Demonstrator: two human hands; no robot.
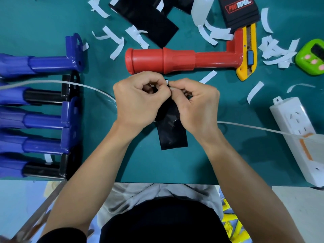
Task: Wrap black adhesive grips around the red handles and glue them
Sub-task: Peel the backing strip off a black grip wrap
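Hands meet at the centre of your head view: your left hand (138, 100) and right hand (196, 106) both pinch the top end of the black adhesive grip (172, 134) with curled fingers, where a white sliver shows. The strip trails toward 6 o'clock over the teal mat (98, 163). At 12 o'clock, just beyond your knuckles, the red handle (175, 60) lies crosswise, with a yellow utility knife (249, 55) against its 3 o'clock end. Blue handles (52, 63) lie at 9 o'clock.

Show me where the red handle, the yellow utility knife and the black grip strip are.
red handle (149, 60): head view, on its thick barrel.
utility knife (243, 73): head view, on its yellow near end.
black grip strip (172, 135): head view, on its free lower end.
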